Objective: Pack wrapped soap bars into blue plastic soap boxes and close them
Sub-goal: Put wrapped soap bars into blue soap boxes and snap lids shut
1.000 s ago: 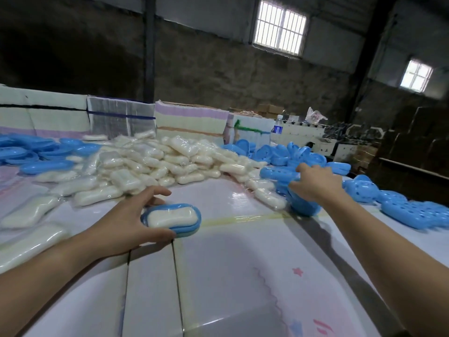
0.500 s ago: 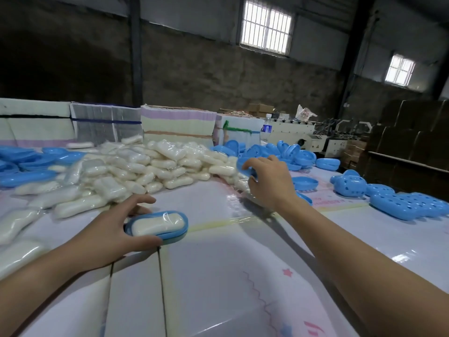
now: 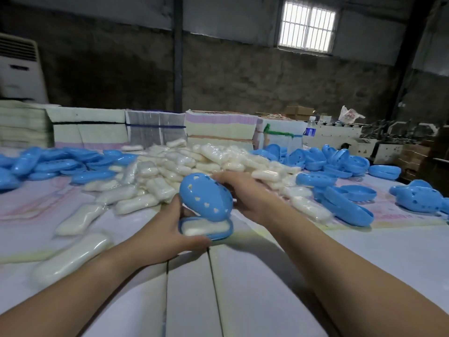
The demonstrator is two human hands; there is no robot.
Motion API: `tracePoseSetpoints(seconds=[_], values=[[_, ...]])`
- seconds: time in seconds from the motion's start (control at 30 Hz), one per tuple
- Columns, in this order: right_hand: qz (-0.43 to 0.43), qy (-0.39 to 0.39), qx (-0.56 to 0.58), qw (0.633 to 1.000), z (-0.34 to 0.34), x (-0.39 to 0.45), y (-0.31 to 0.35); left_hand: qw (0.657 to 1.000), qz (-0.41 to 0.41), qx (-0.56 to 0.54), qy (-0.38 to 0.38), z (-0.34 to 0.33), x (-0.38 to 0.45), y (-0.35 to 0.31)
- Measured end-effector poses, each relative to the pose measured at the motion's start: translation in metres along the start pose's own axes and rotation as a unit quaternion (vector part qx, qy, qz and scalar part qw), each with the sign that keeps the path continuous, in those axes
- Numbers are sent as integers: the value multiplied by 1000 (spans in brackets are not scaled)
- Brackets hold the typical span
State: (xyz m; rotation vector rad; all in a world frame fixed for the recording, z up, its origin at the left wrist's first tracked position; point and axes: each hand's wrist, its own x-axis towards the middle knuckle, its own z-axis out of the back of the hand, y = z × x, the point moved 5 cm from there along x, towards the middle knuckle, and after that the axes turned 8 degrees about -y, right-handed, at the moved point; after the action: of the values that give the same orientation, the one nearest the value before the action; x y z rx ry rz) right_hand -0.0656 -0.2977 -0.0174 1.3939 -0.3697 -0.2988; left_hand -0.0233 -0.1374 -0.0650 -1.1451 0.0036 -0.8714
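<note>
Frame centre: left hand [image 3: 167, 229] grips blue base [image 3: 220, 233] holding wrapped soap [image 3: 204, 226] on counter [image 3: 267, 276]. Right hand [image 3: 245, 193] holds perforated lid [image 3: 205, 197] tilted just above it.

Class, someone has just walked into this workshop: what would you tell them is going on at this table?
A person is packing soap. The left hand holds a blue box base on the table with a wrapped soap bar already in it. The right hand holds a perforated blue lid tilted just above the base; the box is not yet closed. Behind lie a heap of wrapped bars and loose blue box halves.
</note>
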Motion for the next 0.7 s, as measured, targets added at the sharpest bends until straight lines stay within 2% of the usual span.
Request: tracePoseSetpoints(seconds=[0.07, 0.17, 0.23, 0.37, 0.43, 0.57, 0.7], values=[[55, -6, -32, 998, 0, 2, -12, 1000, -6, -7, 3, -1, 0, 0], [148, 12, -149, 978, 0, -2, -21, 1000, -5, 3, 21, -2, 0, -1], [178, 29, -186, 966, -1, -6, -20, 999, -13, 1, 33, -1, 1, -4], [192, 100, -263, 940, -3, -14, -17, 998, -33, 0, 60, -1, 2, -8], [205, 97, -280, 933, -1, -15, -17, 998, -21, 18, 49, 0, 1, -7], [216, 68, -251, 941, 14, -14, -10, 994, 22, 106, 7, 9, 2, 4], [200, 73, -260, 942, 30, -13, -8, 988, 42, 146, 10, 16, 2, 8]])
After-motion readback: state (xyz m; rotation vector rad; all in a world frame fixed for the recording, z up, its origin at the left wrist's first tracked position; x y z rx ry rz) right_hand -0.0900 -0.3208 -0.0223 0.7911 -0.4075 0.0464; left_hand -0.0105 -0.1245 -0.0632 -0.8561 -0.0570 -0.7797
